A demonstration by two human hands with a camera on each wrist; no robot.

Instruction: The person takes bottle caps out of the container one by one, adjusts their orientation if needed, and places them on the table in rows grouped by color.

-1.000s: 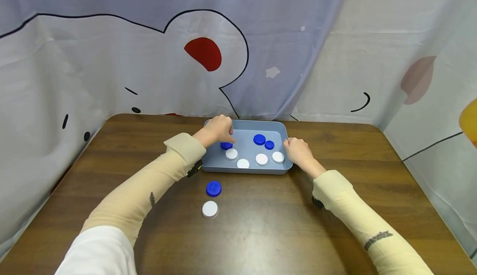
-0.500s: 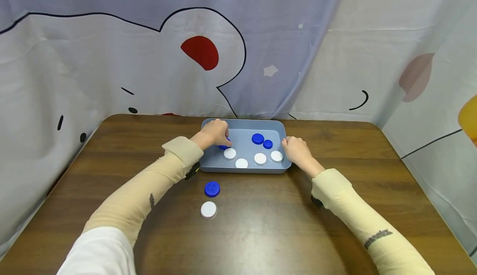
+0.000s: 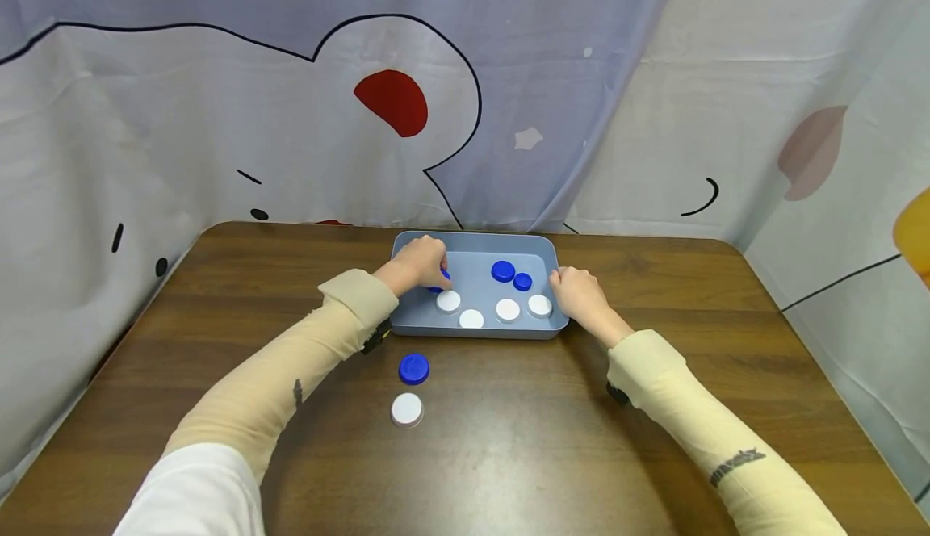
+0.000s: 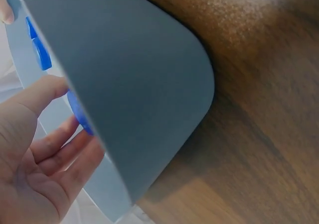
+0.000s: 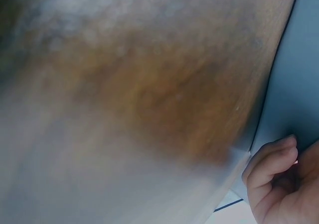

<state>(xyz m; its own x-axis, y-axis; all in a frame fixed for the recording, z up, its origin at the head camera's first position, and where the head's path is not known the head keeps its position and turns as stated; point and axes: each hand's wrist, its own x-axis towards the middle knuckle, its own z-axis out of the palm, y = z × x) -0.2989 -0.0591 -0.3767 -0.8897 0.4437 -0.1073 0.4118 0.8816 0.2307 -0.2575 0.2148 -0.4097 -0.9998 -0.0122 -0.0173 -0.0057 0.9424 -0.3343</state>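
Note:
A grey-blue tray (image 3: 475,330) stands near the back edge of the table. Over its left part is my left hand (image 3: 421,260), thumb and fingers pinching a blue bottle cap (image 4: 79,113) from opposite sides. Most of that cap is hidden by the hand in the head view. With curled fingers my right hand (image 3: 579,294) holds the right rim of the tray; the right wrist view shows this hand (image 5: 284,184) against the tray's side. Also in the tray are a larger blue cap (image 3: 503,270), a smaller blue cap (image 3: 522,282) and several white caps (image 3: 508,310).
On the wooden table (image 3: 545,439) in front of the tray lie a blue cap (image 3: 414,369) and a white cap (image 3: 407,410). A printed curtain (image 3: 291,132) hangs right behind the table's back edge.
My left hand has come down a little and its thumb and fingers have closed on the blue cap. The right hand stays at the tray's rim.

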